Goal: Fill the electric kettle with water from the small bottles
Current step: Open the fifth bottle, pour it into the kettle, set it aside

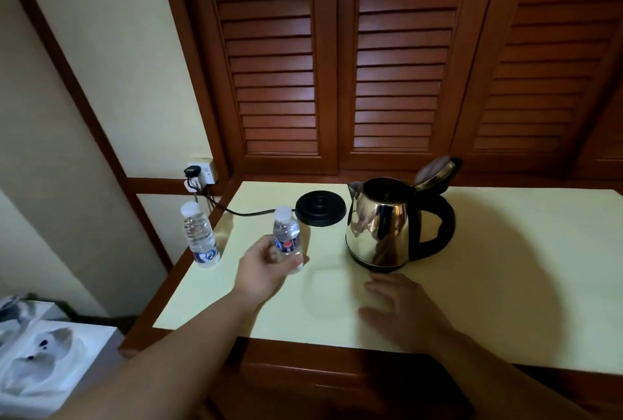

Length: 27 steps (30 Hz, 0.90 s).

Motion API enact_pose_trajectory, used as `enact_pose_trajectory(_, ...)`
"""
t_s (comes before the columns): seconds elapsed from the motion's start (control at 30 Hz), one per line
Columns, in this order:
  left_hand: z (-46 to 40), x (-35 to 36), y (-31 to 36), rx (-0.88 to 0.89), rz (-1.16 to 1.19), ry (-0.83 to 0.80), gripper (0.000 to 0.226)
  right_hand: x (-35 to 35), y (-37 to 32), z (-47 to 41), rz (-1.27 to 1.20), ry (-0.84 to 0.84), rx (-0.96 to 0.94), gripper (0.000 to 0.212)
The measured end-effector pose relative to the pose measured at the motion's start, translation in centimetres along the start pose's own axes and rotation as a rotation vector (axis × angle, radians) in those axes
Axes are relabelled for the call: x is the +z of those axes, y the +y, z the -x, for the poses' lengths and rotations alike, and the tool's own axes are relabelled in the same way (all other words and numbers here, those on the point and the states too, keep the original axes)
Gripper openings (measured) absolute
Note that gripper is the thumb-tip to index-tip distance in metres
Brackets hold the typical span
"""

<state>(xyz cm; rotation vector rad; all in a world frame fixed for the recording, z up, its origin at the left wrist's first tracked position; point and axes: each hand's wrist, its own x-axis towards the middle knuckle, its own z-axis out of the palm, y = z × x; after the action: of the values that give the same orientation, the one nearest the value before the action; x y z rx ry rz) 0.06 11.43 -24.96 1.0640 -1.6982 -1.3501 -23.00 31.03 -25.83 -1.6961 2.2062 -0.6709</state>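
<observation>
Left hand (pixel 266 268) grips small clear capped water bottle (pixel 287 238), near the open-lidded steel kettle (pixel 387 227) on the pale tabletop (pixel 505 268). Right hand (pixel 401 308) flat, empty. Next: uncap, likely two-handed.

The left hand (pixel 266 268) reaches forward from the near left, bare forearm stretched out diagonally, wrist straight. Its fingers and thumb curl round the lower half of a small clear plastic water bottle with a white cap (pixel 287 237), holding it upright. The right hand (pixel 401 308) comes in from the near right on a bare forearm, palm down, fingers spread and relaxed, pointing to the far left; it holds nothing. The two hands are apart, the left one farther out.
</observation>
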Motion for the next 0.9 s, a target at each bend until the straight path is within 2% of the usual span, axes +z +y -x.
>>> enact_pose_trajectory(0.13,0.7,1.1,-0.7,0.067,-0.025,-0.138,0.055,-1.8,-1.8,-0.7,-0.071,0.01,0.069,0.082)
enact_pose_trajectory(0.3,1.6,2.8,-0.8,0.115,-0.141,-0.199,0.048,-4.3,-5.3,-1.8,-0.204,0.131,-0.027,0.065)
enact_pose_trajectory(0.43,1.8,3.3,-0.7,0.132,-0.28,-0.238,0.047,-5.4,-8.3,-2.8,-0.152,0.215,-0.146,0.058)
enact_pose_trajectory(0.6,2.1,3.2,-0.6,0.177,-0.29,-0.309,0.045,-6.1,-10.8,-4.3,-0.083,0.263,-0.153,0.043)
enact_pose_trajectory(0.77,2.3,3.1,-0.3,0.217,-0.289,-0.322,0.048,-6.7,-12.2,-5.0,-0.025,0.231,-0.11,0.046)
enact_pose_trajectory(0.9,2.5,2.8,-0.2,0.229,-0.299,-0.326,0.044,-7.9,-13.4,-5.4,0.076,0.084,-0.132,0.038)
